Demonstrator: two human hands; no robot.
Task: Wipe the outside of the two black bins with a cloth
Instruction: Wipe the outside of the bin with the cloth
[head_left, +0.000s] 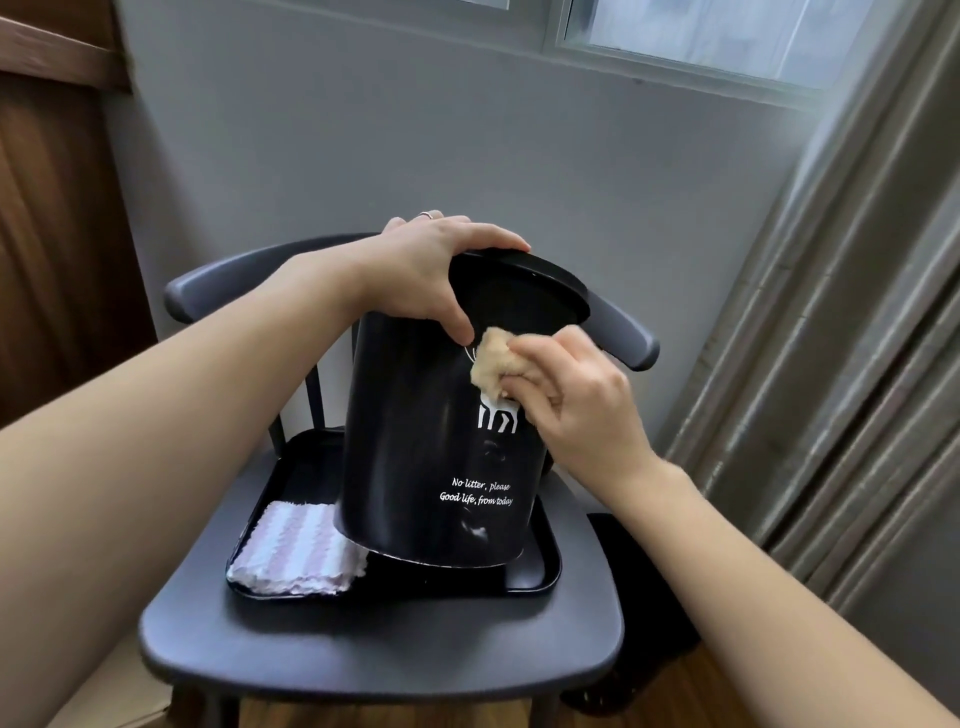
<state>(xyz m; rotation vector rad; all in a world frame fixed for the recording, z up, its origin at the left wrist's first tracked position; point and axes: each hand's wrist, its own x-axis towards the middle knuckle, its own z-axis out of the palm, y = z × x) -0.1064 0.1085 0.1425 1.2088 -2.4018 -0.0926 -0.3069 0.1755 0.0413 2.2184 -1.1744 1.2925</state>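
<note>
Bin (441, 441) reading "No litter, please" gripped by left hand (431, 270); right hand (576, 400) clutches cloth (493, 358).

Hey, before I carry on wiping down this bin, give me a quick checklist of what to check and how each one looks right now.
1. Left hand grips the rim of the black bin: ok.
2. Right hand holds the beige cloth against the bin's side: ok.
3. Bin upright: not ok, it is tilted, one bottom edge lifted.
4. Bin over the black tray on the chair: ok.
5. Striped cloth clear of the bin's base: cannot tell.
6. Second bin in view: not ok.
</note>
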